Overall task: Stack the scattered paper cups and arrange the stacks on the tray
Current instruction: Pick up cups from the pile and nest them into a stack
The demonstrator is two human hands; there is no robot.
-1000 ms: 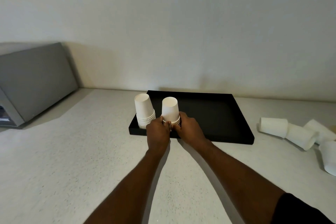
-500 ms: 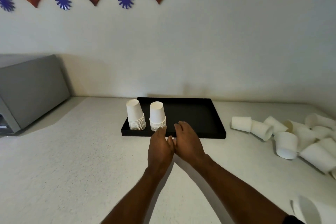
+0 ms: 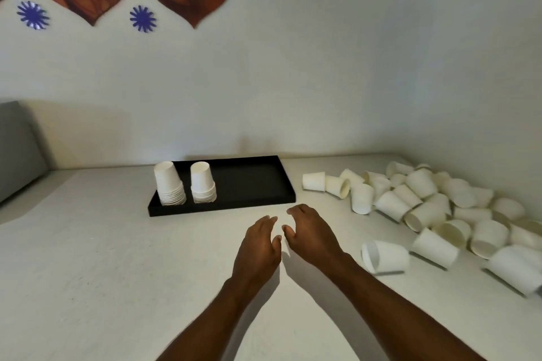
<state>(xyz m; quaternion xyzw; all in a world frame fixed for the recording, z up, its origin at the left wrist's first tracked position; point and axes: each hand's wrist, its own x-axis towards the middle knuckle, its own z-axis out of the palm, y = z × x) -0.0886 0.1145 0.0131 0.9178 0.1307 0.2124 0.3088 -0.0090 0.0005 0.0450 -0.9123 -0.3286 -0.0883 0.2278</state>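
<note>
Hands: left hand point(image 3: 258, 246) and right hand point(image 3: 312, 231) side by side low over the table point(image 3: 88, 272), fingers relaxed and a little spread, holding nothing, thumbs close but apart.
Direction: loose cups point(image 3: 425, 199) all to the right of the hands, in a heap reaching to the right edge of view.
Near cup: near cup point(image 3: 385, 256) alone on its side, just right of the right forearm, apart from the heap; long axis about left to right, mouth seemingly toward the arm.
Nearer hand: the right one; the left would need to cross over it.
Tray: tray point(image 3: 255, 184) ahead and a little left of the hands, long axis left to right, right part bare.
Stacks: two stacks point(image 3: 203, 183) upside down at the left end of the tray, side by side, near but not touching, rims layered at the bottom.
Shapes: cups tapered, round, with a thin rolled rim; most on the side, some mouth-down; tray rectangular with a low wall.
Materials: thin white paper, probably light, easy to roll and to dent; tray matte black and stiff; table pale, finely speckled.
Step, as a judgement: third stack not yet begun; reach to the right needed.
Risk: a tight squeeze could crush a wall; a push could roll the cups away.
</note>
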